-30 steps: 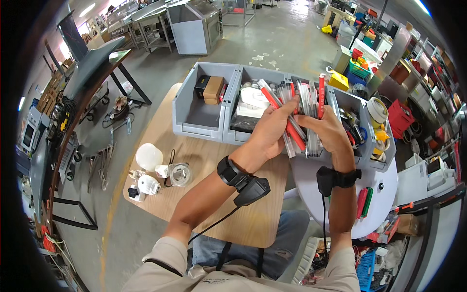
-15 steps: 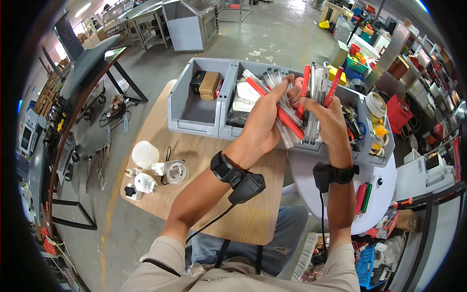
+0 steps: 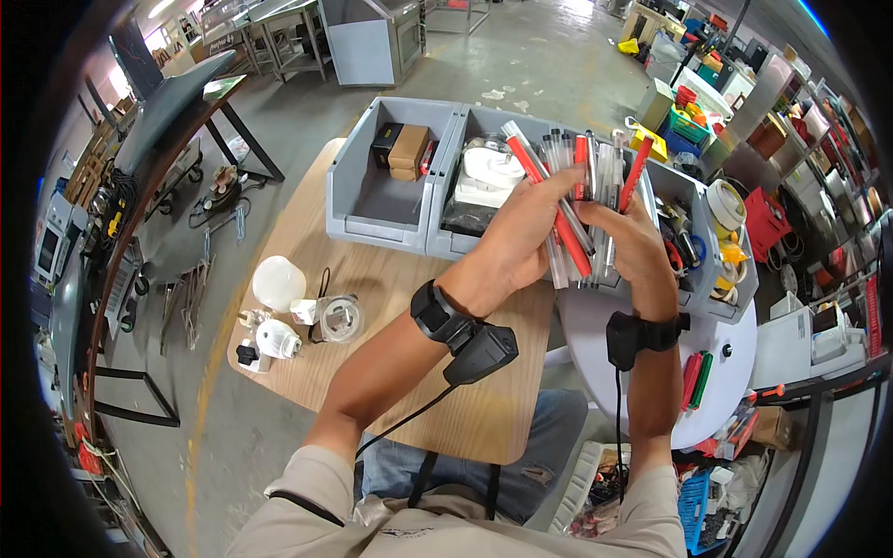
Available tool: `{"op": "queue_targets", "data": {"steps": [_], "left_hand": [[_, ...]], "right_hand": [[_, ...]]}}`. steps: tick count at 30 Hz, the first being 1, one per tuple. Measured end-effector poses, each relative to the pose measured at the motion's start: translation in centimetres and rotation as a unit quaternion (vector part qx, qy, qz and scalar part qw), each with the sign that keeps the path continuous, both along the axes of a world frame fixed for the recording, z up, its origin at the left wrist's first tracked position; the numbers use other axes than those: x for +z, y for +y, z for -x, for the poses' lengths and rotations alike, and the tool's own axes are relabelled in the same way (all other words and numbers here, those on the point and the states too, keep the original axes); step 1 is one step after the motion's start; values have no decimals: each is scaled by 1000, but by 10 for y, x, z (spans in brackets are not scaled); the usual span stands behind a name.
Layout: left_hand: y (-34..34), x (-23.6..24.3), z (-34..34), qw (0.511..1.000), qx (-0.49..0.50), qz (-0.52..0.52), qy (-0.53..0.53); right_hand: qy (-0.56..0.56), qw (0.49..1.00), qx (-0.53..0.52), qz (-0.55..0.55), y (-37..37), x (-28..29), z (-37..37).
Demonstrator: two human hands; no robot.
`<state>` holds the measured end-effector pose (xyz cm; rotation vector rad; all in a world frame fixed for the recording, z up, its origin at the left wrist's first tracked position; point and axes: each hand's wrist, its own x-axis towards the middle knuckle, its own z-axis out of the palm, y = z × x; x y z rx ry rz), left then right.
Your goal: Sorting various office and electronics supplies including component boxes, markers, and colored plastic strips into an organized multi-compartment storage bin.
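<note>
Both my hands are up over the grey bins, close together, with a bundle of red and clear pens. My left hand (image 3: 521,223) is closed round several of them, among them a long red pen (image 3: 574,232) slanting down to the right. My right hand (image 3: 637,244) grips more clear pens (image 3: 609,172) and another red pen (image 3: 636,172) leaning right. The two bunches meet between my fingers, where I cannot make out which hand holds some of the middle pens. Black straps with small devices sit on both wrists.
Grey bins (image 3: 379,228) line the far edge of the wooden table (image 3: 446,409), holding boxes, white parts and tools. A white globe (image 3: 279,284), plugs and a clear round container (image 3: 341,319) lie at left. Red and green pens (image 3: 696,381) rest on a white round table (image 3: 605,344) at right.
My hands have drawn closer together, and the two bunches of pens now nearly touch. The view has shifted slightly.
</note>
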<state>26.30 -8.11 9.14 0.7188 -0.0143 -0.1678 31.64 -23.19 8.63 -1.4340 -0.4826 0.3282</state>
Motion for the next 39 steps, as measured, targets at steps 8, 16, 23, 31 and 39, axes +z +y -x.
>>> {"op": "queue_targets", "data": {"steps": [8, 16, 23, 31, 39], "left_hand": [[-5, 5, 2, 998, 39, 44, 6], [-4, 5, 3, 1000, 9, -5, 6], [-9, -2, -2, 999, 17, 30, 9], [-5, 3, 0, 998, 17, 24, -47], [3, 1, -3, 999, -35, 22, -23]], "right_hand": [[29, 998, -46, -20, 2, 5, 4], [-14, 999, -31, -7, 5, 3, 5], [14, 999, -29, -3, 4, 2, 4], [7, 1000, -13, -26, 6, 3, 12], [86, 996, -21, -19, 10, -1, 11]]}}
